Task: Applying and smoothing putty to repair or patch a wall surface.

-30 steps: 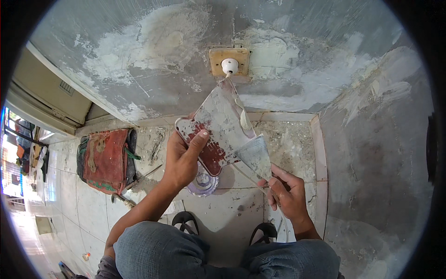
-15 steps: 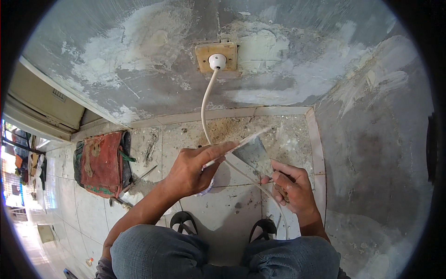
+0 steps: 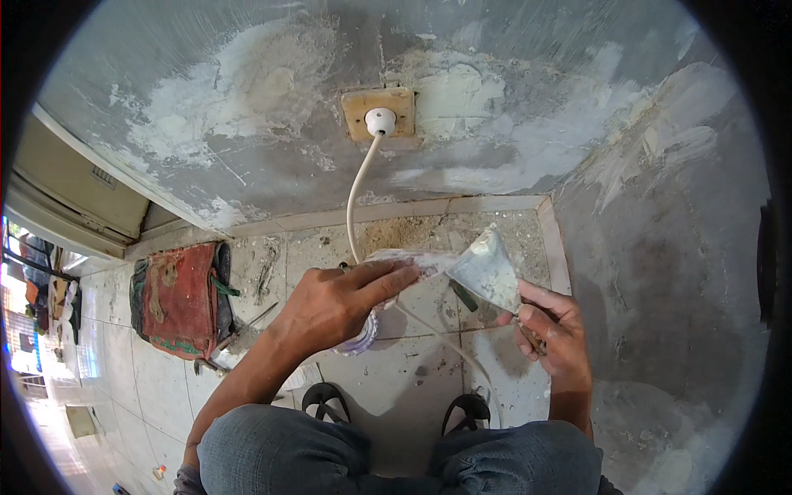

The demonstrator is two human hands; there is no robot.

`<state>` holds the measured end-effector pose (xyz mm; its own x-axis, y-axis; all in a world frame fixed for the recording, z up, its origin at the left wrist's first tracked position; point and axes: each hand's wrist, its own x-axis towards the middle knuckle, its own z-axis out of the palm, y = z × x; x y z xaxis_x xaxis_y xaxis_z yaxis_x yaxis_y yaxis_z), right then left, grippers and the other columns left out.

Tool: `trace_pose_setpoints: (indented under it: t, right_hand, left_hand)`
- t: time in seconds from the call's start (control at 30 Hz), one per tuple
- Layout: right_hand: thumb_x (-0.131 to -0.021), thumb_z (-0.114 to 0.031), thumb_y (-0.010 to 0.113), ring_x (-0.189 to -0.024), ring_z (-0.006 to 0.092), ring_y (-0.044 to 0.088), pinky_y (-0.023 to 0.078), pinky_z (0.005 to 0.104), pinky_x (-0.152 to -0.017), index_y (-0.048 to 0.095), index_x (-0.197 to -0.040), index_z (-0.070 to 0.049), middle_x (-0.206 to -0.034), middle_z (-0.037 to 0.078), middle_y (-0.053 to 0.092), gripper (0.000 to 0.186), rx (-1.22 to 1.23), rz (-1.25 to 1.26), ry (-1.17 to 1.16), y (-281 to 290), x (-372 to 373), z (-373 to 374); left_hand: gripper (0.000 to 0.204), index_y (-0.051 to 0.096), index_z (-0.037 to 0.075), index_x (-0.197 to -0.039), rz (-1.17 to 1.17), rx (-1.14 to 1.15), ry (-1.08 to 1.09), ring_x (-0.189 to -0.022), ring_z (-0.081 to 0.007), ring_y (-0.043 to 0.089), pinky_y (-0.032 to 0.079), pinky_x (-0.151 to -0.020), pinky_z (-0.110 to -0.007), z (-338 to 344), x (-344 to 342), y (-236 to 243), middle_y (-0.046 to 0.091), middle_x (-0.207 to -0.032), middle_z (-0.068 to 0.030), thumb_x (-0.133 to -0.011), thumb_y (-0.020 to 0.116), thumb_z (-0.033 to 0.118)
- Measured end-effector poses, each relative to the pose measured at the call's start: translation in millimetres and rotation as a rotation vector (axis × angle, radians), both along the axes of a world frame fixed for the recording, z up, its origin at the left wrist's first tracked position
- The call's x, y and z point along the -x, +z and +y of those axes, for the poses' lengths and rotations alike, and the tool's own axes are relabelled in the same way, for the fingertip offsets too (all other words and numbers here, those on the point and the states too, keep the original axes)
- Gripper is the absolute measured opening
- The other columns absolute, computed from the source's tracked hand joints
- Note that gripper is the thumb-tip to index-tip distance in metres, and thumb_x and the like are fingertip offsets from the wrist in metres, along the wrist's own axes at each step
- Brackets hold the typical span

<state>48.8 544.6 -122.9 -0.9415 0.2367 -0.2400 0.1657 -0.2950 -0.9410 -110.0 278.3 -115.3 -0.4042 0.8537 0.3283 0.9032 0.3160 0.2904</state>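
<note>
My right hand (image 3: 551, 326) is closed round a putty knife (image 3: 491, 272), whose triangular metal blade points up and left and carries pale putty. My left hand (image 3: 351, 301) grips a thin flat plate (image 3: 433, 261) smeared with white, fingers laid along its face. The plate's right end meets or nearly meets the blade's left corner. Behind the hands runs a white cable (image 3: 353, 202) from a white round plug (image 3: 380, 122) in a yellowed wall socket plate (image 3: 356, 115). Under my left hand, a pale purple container with a ridged rim (image 3: 360, 341) is partly hidden.
Patches of pale filler (image 3: 462, 91) mark the grey wall around the socket. Sandy debris (image 3: 404, 233) lies along the wall's foot. A worn red bag (image 3: 181, 297) and a hammer-like tool (image 3: 210, 365) rest left. A dark green strip (image 3: 464, 295) shows below the knife.
The putty knife has moved right and turned, now showing putty on its blade. The plate in my left hand has tilted from nearly edge-on to showing its smeared face.
</note>
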Motion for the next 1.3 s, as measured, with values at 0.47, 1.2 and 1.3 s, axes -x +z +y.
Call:
trace_pose_setpoints:
  t: [0.47, 1.2, 1.3]
  right_hand:
    - [-0.095, -0.01, 0.054, -0.057, 0.0171, 0.057, 0.045, 0.0282, -0.05, 0.052, -0.134, -0.001, -0.097, 0.017, 0.069, 0.04, 0.339, 0.207, -0.27, -39, 37, 4]
    - [-0.094, -0.011, 0.058, -0.075, 0.0201, 0.061, 0.051, 0.0322, -0.063, 0.051, -0.133, -0.003, -0.107, 0.017, 0.066, 0.04, 0.647, 0.31, -0.125, -54, 58, -22]
    - [-0.095, -0.012, 0.058, -0.076, 0.0198, 0.061, 0.052, 0.0317, -0.066, 0.052, -0.133, -0.002, -0.106, 0.016, 0.066, 0.039, 0.642, 0.309, -0.109, -45, 63, -26]
  left_hand:
    - [0.026, 0.055, -0.005, -0.112, -0.989, -0.591, 0.409, -0.075, -0.0142, 0.063, 0.051, -0.069, -0.027, -12, 0, -6, 0.063, -0.09, -0.0066, -0.092, 0.058, 0.012]
    - [0.025, 0.056, -0.001, -0.108, -1.16, -1.177, 0.531, -0.068, -0.0152, 0.063, 0.054, -0.059, -0.028, -49, 43, -7, 0.062, -0.086, -0.0061, -0.087, 0.055, 0.014]
    - [0.028, 0.056, -0.001, -0.11, -1.222, -1.151, 0.584, -0.071, -0.0144, 0.065, 0.055, -0.058, -0.027, -60, 44, -12, 0.063, -0.084, -0.0059, -0.087, 0.054, 0.014]
